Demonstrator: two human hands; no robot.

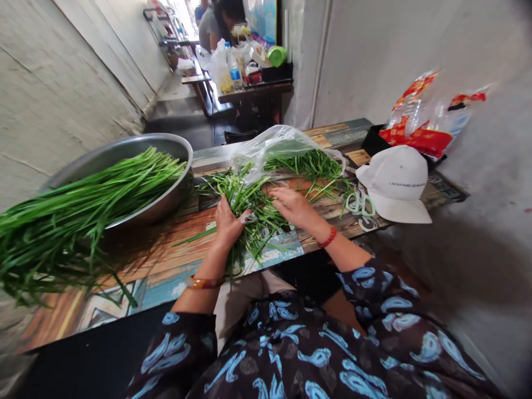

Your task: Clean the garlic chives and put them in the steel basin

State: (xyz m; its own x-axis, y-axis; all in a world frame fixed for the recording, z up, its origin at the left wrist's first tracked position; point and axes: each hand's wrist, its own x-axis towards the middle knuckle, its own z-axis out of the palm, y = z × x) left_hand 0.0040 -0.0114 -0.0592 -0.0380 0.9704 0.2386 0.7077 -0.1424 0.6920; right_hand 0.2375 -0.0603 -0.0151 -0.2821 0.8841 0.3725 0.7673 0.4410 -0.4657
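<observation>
A loose bunch of garlic chives (260, 213) lies across the near edge of the table in front of me. My left hand (229, 223) is wrapped round its left side, thumb across the stems. At the right side of the same bunch, my right hand (294, 207) has its fingers bent together on some of the stalks; the fingertips are partly hidden among them. Left of my hands, a large metal basin (186, 185) holds a thick heap of long chives (103, 191), their leaves hanging over its rim. More cut greens (311, 164) lie under a clear plastic bag (274, 141) just beyond my hands.
Scissors with pale green handles (361, 204) lie to the right, beside a white cap (398, 180). Behind the cap, a black tray (372, 143) holds red-and-clear packaging (419, 127). Farther back, a person (211, 30) sits at another table (260, 91) with a bottle (233, 69).
</observation>
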